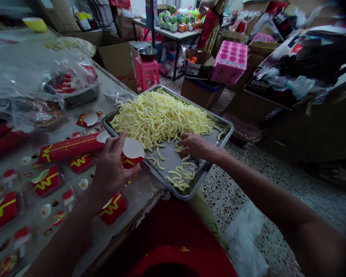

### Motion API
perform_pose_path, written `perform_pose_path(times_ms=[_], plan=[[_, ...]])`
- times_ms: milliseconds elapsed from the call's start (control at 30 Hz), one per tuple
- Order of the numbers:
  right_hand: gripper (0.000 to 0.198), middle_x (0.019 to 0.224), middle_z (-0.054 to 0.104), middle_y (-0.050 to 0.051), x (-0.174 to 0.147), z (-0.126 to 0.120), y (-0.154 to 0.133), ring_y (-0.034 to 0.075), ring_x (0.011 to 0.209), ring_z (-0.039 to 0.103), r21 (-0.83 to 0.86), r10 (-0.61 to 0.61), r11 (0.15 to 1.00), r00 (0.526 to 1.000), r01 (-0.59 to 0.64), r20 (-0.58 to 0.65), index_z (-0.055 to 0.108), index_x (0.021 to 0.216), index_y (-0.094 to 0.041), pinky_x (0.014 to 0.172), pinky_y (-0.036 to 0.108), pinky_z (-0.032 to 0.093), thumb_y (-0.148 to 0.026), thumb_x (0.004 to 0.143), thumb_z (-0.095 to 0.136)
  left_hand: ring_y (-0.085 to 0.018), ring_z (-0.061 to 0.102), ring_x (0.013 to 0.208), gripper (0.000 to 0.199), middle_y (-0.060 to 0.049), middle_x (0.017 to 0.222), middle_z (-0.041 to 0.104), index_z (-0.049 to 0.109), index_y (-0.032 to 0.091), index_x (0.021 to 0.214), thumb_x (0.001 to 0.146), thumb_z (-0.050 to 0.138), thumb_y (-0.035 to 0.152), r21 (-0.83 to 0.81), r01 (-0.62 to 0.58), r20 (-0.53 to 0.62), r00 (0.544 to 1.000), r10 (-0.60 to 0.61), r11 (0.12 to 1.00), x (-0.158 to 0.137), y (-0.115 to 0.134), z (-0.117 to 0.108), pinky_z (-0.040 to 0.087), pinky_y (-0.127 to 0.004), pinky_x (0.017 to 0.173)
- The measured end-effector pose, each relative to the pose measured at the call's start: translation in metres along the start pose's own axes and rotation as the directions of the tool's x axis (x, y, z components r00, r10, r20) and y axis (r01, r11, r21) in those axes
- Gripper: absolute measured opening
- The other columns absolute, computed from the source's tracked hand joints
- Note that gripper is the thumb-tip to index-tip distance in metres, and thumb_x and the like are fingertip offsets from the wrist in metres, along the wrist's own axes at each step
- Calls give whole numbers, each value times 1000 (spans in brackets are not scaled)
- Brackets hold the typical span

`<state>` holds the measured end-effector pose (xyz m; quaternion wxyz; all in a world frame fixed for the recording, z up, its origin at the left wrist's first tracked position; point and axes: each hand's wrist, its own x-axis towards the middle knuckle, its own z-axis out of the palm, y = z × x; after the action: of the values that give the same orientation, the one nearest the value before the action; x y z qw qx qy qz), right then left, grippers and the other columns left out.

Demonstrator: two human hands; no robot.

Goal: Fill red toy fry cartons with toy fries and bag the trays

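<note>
My left hand (113, 161) is closed around a red fry carton (132, 152) with a white inner face, held at the tray's near left edge. A metal tray (200, 184) juts past the table's edge, heaped with pale yellow fries (161, 115). Over the tray's bare part, my right hand (197, 146) has its fingers curled down onto a few loose fries; its fingertips are partly hidden. A long stack of nested red cartons (72, 147) lies just left of my left hand.
Under clear plastic, the table (86, 227) carries small food-shaped pieces and red cartons. A plastic-wrapped bowl (72, 92) stands at the left. Beyond are a pink stool (147, 73) with a metal bowl, cardboard boxes (202, 94), a pink crate (230, 61) and another person (212, 23).
</note>
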<state>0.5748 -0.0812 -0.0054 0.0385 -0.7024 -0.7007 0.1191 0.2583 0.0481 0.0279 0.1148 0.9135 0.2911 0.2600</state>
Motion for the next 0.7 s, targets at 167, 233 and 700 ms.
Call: perform_pose_path(times_ms=[167,233,700], plan=[[20,93,75,5,8,0,-4,18,83,63,37,78,996,994,-81,80,84,105,-21,73,27,40,-29,89,74,-33,59,132,94,-13,140,56,41,19,160,77,82,29,-60,-13,224,974,27,998,28,24,23,49,-43,117],[18,87,76,4,13,-5,-11,17,78,62,10,129,991,985,-131,114,84,99,-20,70,27,39,-25,86,73,-34,57,135,97,-17,143,56,41,14,160,75,84,27,-32,-28,313,949,37,999,43,34,35,47,-44,118],[17,68,69,4,51,-32,-64,13,62,58,614,389,772,886,-164,-253,74,76,-12,61,25,41,-28,82,77,-35,61,128,89,-16,138,62,52,14,145,64,89,18,88,48,164,985,-62,995,76,50,64,50,-44,113]])
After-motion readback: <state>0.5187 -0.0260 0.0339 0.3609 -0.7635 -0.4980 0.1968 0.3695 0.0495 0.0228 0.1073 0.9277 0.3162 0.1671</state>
